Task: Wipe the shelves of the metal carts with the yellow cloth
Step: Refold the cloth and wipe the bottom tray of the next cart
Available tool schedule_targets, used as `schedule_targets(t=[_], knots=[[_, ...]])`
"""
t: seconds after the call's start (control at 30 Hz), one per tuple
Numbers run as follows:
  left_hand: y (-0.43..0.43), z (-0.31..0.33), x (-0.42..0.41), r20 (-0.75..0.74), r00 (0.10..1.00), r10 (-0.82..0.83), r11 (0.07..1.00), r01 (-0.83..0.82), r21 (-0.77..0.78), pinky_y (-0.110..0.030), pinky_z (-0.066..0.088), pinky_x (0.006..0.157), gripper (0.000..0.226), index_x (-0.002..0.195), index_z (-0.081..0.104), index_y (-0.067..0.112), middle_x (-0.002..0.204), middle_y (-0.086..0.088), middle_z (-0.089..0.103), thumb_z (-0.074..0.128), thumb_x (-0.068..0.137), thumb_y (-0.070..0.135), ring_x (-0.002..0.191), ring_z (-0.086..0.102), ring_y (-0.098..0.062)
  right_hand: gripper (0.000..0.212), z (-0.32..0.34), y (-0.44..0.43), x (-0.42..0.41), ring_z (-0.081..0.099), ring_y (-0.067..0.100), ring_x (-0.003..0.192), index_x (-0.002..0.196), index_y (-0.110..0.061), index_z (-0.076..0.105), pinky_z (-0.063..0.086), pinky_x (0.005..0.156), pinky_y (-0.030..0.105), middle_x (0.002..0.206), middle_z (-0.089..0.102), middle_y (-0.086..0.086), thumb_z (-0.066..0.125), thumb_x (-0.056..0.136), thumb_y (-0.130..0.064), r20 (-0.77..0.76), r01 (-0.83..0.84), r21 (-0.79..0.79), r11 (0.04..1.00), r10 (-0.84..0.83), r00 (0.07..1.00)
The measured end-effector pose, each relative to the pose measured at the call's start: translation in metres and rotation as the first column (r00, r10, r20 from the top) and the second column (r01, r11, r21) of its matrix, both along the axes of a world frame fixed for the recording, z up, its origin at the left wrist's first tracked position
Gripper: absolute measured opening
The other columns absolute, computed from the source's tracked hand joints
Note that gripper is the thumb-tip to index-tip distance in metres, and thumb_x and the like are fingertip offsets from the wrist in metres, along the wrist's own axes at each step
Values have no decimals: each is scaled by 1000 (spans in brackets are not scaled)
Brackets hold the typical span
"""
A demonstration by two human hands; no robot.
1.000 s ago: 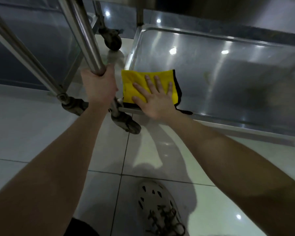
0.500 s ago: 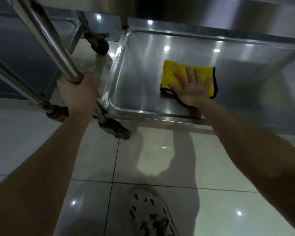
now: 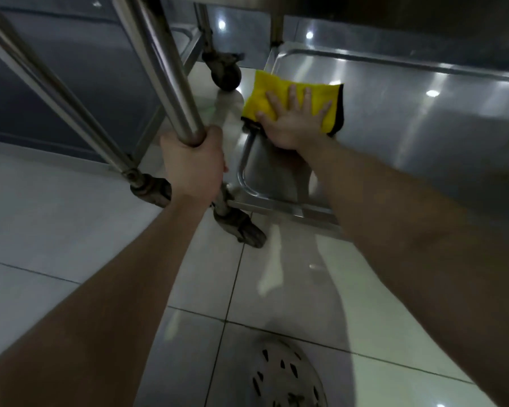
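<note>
Right hand (image 3: 291,124) flat, pressing yellow cloth (image 3: 272,92) at shelf (image 3: 423,118) left edge; unwiped steel lies rightward. Left hand (image 3: 191,165) grips cart post (image 3: 171,83).

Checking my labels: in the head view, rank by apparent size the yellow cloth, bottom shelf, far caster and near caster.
1. bottom shelf
2. yellow cloth
3. near caster and far caster look alike; differing nearness to the camera leaves them unranked.

The left arm is stretched forward, and the left hand (image 3: 193,163) is closed in a fist round the cart post (image 3: 171,83). The right arm is extended further ahead. The right hand (image 3: 291,124) is laid palm down on the yellow cloth (image 3: 262,92), with the fingers (image 3: 292,95) held straight and spread.
</note>
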State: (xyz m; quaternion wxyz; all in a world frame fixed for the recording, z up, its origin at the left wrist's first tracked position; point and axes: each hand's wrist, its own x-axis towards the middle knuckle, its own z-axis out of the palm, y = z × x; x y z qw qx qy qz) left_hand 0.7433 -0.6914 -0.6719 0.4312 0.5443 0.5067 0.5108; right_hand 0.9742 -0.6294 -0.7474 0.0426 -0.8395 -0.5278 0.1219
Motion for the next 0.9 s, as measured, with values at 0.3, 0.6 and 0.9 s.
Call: schedule_targets(t=[0.3,0.6,0.9], knots=[[-9,19,-9,-95,989,-116,989,106,-105,-23,50,51,31,71,63,0,57,-10,58,65,97,17,46,59,-14,67,2,-153,-61,-19,24,164,166,-56,0,-16,124,70,179,-15,-11,13,104,-78,-5,-182,-43,982,182,983],[-3,26,-19,-138,968,-209,957,173,-232,-25,53,69,34,65,71,23,61,10,69,73,94,41,59,66,-3,72,11,-290,62,-24,17,162,161,-63,-9,-13,126,66,173,-26,-21,17,98,-85,-17,115,-186,976,-121,993],[2,15,-13,-242,966,-87,984,46,-171,-14,41,46,27,68,63,23,61,9,58,70,90,38,44,52,8,88,4,-274,72,-18,34,164,161,-59,-13,-18,119,75,178,-19,-3,0,82,-96,81,64,-250,966,-45,996]])
